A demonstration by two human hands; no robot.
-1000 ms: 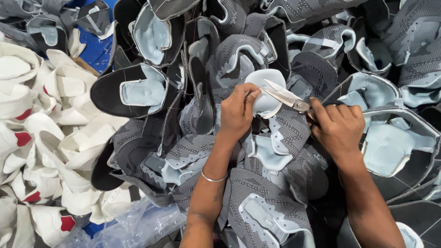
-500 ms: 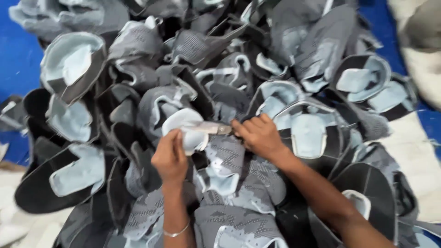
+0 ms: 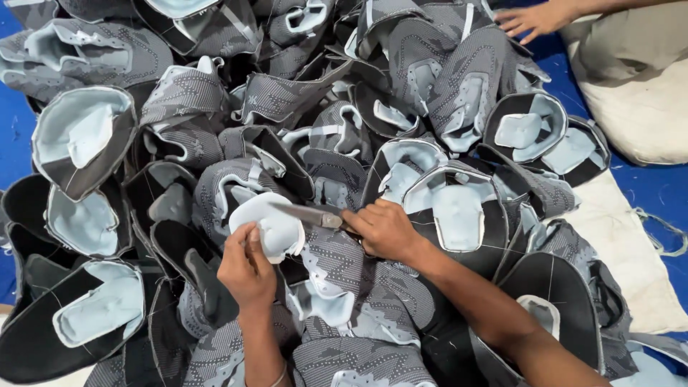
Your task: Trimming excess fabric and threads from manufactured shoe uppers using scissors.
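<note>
Down among a heap of grey patterned shoe uppers (image 3: 179, 93) with pale blue linings, both hands work at one piece. Well to the left of the left hand lie open uppers showing their light blue insides. The left hand (image 3: 246, 269) is closed on the pale blue tongue flap (image 3: 272, 226) of the upper in front of the person, fingers pinching its lower left edge and holding it up from the pile. Just right of that flap, and touching its top edge, lies the blade of a pair of scissors (image 3: 309, 214), pointing left. The right hand (image 3: 383, 228) is clenched around the scissors' handles, knuckles up, its forearm running down to the lower right. Under both hands sits the grey upper (image 3: 344, 276) that the flap belongs to. Far up to the right of the right hand, another person's hand (image 3: 534, 18) rests with spread fingers at the edge of the pile, beside a cream sack (image 3: 638, 86) on blue flooring (image 3: 652, 190).
</note>
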